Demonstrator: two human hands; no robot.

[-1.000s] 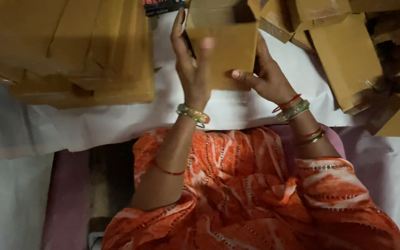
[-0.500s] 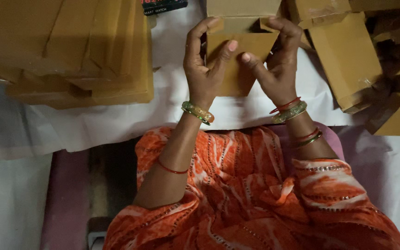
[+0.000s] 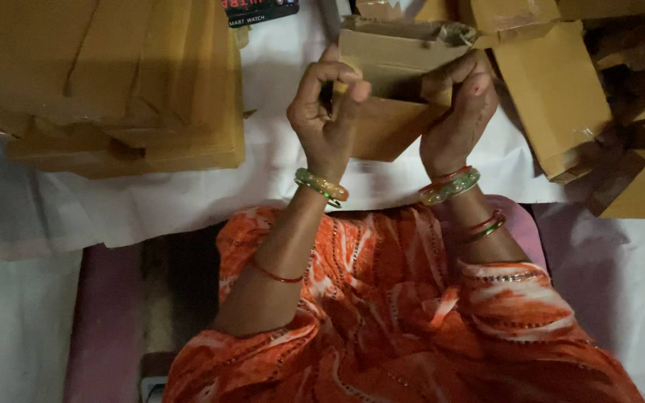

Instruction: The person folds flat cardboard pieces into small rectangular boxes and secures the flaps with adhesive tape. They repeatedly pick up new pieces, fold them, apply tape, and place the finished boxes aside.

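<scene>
Both hands on a brown cardboard box, half folded up

The left hand [image 3: 328, 112] is curled tight round the left side of the small cardboard box [image 3: 393, 89], thumb pressed on its front, and the right hand [image 3: 458, 112] grips the right side with its fingers hooked over the top edge. The box is held up over the white sheet [image 3: 278, 172], near its far edge, flaps looking open at the top. A stack of flat cardboard [image 3: 113, 82] sits at the far left corner, and more folded boxes [image 3: 554, 89] are piled at the far right. Orange patterned clothing [image 3: 382, 313] fills the near side.
</scene>
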